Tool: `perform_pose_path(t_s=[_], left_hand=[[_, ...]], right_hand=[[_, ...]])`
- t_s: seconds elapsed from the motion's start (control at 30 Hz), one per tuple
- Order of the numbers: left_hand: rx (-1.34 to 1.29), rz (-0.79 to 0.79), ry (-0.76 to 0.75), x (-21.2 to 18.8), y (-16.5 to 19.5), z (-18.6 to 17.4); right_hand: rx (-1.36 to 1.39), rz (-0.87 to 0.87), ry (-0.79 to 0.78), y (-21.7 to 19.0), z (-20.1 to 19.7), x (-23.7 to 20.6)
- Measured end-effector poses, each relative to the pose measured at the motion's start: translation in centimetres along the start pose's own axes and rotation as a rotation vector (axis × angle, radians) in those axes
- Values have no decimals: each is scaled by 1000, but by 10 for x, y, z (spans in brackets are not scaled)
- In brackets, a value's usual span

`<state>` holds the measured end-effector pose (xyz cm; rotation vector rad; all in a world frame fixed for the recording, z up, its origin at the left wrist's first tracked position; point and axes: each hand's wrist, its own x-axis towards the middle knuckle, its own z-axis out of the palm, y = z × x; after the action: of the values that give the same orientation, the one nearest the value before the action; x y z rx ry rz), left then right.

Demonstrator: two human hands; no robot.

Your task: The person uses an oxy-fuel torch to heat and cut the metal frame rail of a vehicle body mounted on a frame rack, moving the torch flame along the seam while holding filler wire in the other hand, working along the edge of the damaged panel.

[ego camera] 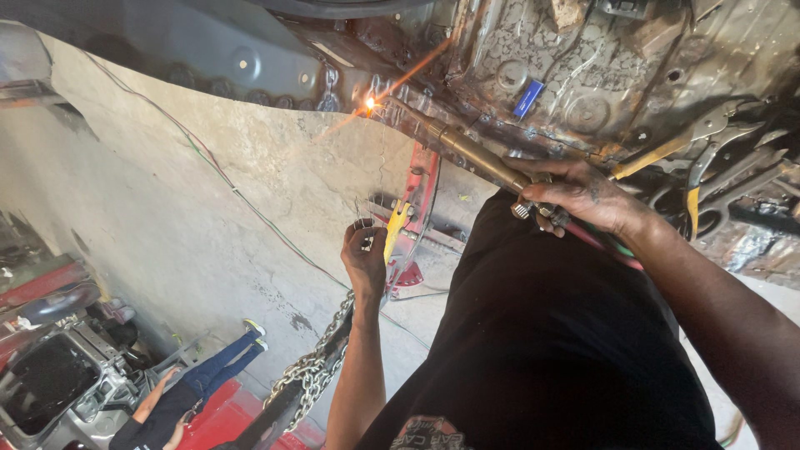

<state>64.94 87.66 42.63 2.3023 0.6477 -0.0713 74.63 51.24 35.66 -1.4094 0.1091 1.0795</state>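
Brass torch (479, 158) tip lost in glare

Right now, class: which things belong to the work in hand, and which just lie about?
In use: brass torch in right hand; thin wire in left hand; rusty metal underside.
Lying about: chain; locking pliers; red stand.

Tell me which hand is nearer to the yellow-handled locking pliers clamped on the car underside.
Right. The right hand, gripping the brass torch, sits just beside the locking pliers; the left hand is lower, far to their left.
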Motion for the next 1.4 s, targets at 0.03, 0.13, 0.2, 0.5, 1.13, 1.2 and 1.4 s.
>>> perform_pose_path(t_s=[0.03,0.13,0.2,0.5,1.13,1.2,1.4], left_hand=[[-2,3,-2,0,0,0],[-3,12,-5,0,0,0],[3,18,-6,0,0,0],[20,3,2,2,1,1],[17,-18,-2,3,1,2],[10,-22,-3,3,1,2],[28,-23,1,3,3,3]], right_hand=[[-47,-117,6,5,-1,2],[-97,-168,21,16,-2,6],[-39,-56,2,20,-2,6],[-89,-143,19,13,-1,5],[11,122,6,-19,2,-8],[21,102,-5,-18,1,-8],[0,34,-18,-14,0,-7]])
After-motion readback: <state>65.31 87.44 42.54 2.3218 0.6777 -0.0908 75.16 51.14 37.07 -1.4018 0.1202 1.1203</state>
